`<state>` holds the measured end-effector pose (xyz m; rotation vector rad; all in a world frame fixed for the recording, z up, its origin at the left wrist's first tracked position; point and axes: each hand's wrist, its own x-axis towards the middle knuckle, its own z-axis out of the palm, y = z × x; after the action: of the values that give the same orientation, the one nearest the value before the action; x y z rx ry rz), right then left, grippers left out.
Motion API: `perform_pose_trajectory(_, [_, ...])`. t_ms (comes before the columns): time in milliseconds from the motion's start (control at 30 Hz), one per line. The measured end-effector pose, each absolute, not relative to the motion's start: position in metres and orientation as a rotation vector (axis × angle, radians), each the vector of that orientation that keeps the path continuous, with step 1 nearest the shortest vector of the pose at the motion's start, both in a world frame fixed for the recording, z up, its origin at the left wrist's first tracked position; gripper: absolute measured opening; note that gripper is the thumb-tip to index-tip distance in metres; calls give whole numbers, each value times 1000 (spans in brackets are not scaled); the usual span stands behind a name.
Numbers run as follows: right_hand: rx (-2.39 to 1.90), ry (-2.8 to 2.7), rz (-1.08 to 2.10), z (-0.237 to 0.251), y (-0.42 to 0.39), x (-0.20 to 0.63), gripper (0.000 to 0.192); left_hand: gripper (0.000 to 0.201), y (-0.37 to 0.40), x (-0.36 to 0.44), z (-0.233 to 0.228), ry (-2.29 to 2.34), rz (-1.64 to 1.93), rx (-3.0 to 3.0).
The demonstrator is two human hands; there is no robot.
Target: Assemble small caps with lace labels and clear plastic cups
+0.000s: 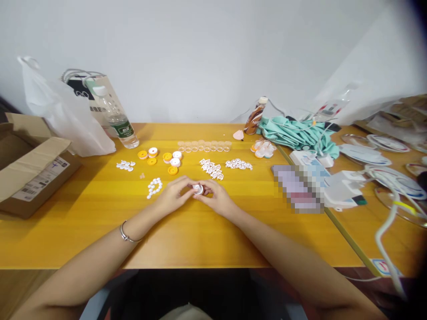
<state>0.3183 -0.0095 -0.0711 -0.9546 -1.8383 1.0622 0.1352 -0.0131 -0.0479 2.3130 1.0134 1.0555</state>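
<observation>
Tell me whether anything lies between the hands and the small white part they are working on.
Nothing does. The left hand and right hand both already touch the small white part, pinching it between their fingertips above the yellow table. The white pieces and orange caps lie farther back, clear of the hands.

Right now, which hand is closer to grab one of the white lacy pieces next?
The right hand, probably. Both hands hold a small white round part, but the lacy white pieces lie just beyond the right hand's side, while the left hand sits nearer the white beads.
</observation>
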Motion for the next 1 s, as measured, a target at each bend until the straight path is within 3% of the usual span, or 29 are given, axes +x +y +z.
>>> perform_pose_trajectory(200, [-827, -1453, 1543, -67, -12, 311, 39, 17, -19, 137, -44, 1047, 1135, 2263])
perform_pose_trajectory(367, [-913, -1349, 1534, -67, -9, 313, 41, 34, -5, 134, -37, 1074, 1266, 2260])
perform_pose_trajectory(467, [-968, -1344, 1464, -70, -5, 315, 42, 26, 35, 126, -25, 1273, 1384, 2155])
perform_pose_trajectory(567, [-969, -1349, 1460, -70, -3, 317, 39, 27, 89, 117, -10, 1648, 1128, 2034])
perform_pose_trajectory(767, [-949, -1311, 1539, -69, 0, 319, 40, 40, 151, 117, -6, 1815, 872, 1927])
perform_pose_trajectory(1000, [-954, -1326, 1568, -70, 0, 320, 43, 24, 154, 116, -14, 1826, 880, 1913])
